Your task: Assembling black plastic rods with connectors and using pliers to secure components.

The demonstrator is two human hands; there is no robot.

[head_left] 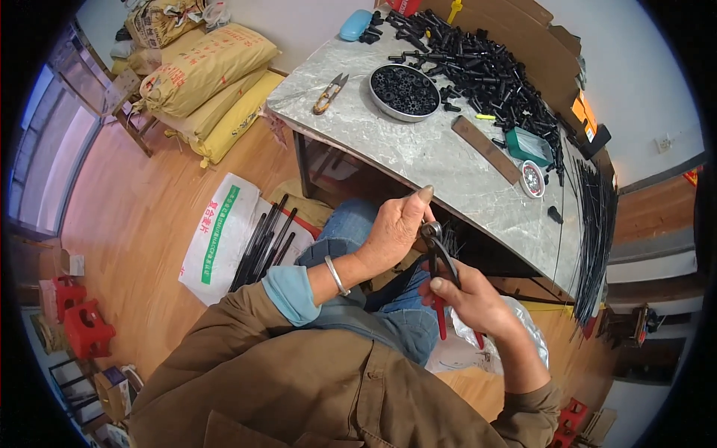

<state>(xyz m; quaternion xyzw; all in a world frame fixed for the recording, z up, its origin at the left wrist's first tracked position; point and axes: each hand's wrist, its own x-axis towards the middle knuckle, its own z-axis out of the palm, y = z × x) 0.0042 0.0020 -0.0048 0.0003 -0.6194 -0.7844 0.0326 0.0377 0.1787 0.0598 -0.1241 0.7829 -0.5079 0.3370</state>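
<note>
My right hand (478, 300) is closed around a pair of pliers (441, 317) with red grips and a dark metal head. The pliers' head points up and away from me, above my lap and just short of the table's near edge. At the jaws, my left hand (396, 230) is closed with its thumb raised and fingertips pressed together. Whatever it pinches there is too small or hidden to make out. A silver bangle (336, 276) circles my left wrist.
On the grey marbled table (358, 142) are a metal bowl (405, 92) of small black rings, snips (330, 94), a heap of black parts (485, 67), a brown strip (485, 149), a green box (529, 146) and thin black rods (594, 231). More rods (261, 243) lie on a white sack, left.
</note>
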